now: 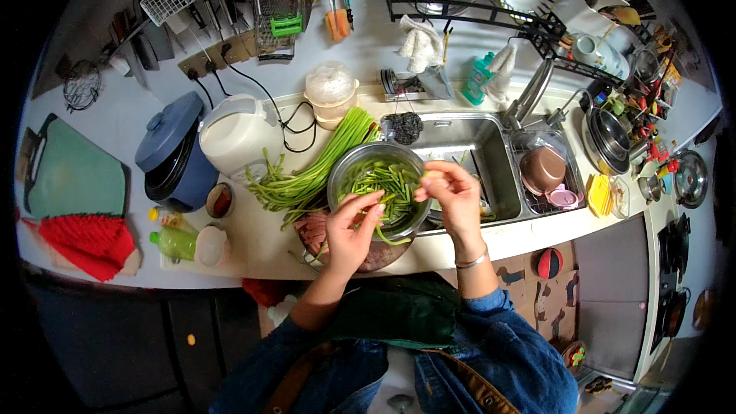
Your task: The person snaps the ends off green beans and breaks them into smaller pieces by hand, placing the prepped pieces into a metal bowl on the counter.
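Observation:
A steel bowl (339, 169) holds many short cut pieces of green stems (386, 179), perhaps garlic scapes. Over its near left rim, my left hand (352, 229) pinches a long green stem (394, 240) whose loose end curls below the fingers. My right hand (454, 195) is above the bowl's right rim, thumb and fingertips together on a small yellow-green bit, partly hidden. A bundle of long green stems (345, 146) lies to the left of the bowl. Pink sliced meat (313, 231) shows on a round board (382, 256) under and beside my left hand.
The steel sink (494, 161) adjoins the bowl on the right, with a faucet (532, 92) behind. A white rice cooker (238, 132), a blue lidded pot (178, 149) and a small cup (220, 200) stand left. A wall rack (460, 8) hangs above.

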Demonstrator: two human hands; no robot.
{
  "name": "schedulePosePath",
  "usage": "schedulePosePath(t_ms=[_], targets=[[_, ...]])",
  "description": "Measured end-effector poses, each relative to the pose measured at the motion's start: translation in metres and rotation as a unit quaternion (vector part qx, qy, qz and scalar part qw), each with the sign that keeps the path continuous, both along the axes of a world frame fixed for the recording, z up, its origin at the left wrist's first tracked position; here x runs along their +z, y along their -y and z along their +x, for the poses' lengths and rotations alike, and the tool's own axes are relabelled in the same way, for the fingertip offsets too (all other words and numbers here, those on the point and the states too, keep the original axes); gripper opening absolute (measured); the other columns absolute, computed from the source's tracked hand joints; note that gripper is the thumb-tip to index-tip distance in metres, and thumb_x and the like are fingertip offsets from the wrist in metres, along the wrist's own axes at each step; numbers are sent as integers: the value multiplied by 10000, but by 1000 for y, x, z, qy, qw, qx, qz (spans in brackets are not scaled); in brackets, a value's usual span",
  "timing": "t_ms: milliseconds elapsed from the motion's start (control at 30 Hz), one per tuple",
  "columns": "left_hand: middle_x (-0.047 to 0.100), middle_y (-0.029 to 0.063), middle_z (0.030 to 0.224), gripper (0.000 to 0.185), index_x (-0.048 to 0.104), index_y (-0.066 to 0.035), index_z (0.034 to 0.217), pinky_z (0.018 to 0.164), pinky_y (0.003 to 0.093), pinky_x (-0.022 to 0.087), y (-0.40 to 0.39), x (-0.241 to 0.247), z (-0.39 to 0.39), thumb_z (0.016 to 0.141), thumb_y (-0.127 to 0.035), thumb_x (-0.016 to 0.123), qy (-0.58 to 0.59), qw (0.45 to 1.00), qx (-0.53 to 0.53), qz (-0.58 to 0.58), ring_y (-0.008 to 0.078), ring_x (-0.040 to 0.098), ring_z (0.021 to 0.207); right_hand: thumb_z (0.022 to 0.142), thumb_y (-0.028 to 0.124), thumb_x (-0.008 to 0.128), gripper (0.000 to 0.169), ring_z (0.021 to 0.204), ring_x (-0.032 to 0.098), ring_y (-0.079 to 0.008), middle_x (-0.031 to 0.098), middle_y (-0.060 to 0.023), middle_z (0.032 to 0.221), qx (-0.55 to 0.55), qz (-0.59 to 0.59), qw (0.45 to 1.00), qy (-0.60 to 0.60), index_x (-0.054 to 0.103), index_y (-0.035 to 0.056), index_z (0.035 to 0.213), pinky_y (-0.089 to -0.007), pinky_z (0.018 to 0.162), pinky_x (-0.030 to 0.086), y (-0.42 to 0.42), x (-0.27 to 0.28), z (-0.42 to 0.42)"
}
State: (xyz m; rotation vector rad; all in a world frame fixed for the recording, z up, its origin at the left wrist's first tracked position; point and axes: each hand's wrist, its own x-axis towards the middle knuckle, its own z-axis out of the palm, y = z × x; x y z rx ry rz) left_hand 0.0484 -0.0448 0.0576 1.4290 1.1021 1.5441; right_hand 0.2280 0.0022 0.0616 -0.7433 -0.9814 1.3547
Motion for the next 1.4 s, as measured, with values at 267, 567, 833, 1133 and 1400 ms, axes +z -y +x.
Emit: schedulePosePath(t_ms=[267, 567, 833, 1133, 1400], targets=[[649, 89, 862, 183, 614, 45, 1039, 613, 233, 502, -2, -8, -7, 880, -44, 598, 125, 979, -95, -134, 110, 596, 720, 806, -43, 645, 153, 739, 623, -101, 655, -76, 919, 106, 71, 980, 155, 643, -37, 959, -223, 670, 509, 11, 0, -17], [642, 103, 872, 245, 590, 62, 1107, 666, 253, 496, -1, -9, -20, 920, -87, 536, 192, 907, -247, -281, 146, 601, 727, 822, -25, 627, 111, 724, 606, -135, 648, -89, 831, -46, 17, 996, 81, 643, -32, 932, -254, 692, 496, -16, -10, 6], [622, 95, 827, 187, 674, 11, 948, 643, 279, 467, -3, 9, -20, 773, 63, 630, -239, 968, -66, 25, 195, 586, 677, 713, 144, 703, 493, 1219, 406, -303, 490, -62, 1323, -114, 339, 736, 575, 608, 177, 1196, -416, 993, 309, 14, 36, 11], [570, 82, 766, 257, 685, -17, 877, 639, 362, 462, -10, 28, -17, 669, 90, 581, -362, 917, -8, 165, 263, 544, 728, 668, 32, 651, 372, 785, 535, -242, 608, -67, 996, -48, 393, 699, 596, 644, 55, 1039, -343, 692, 458, 16, 24, 18], [591, 44, 805, 361, 703, -84, 939, 653, 351, 462, -9, 27, -10, 633, 56, 572, -416, 890, -2, 185, 240, 528, 742, 744, 18, 641, 139, 622, 576, -300, 586, -143, 712, -9, 332, 800, 500, 648, -15, 879, -368, 564, 468, 18, 0, 13]])
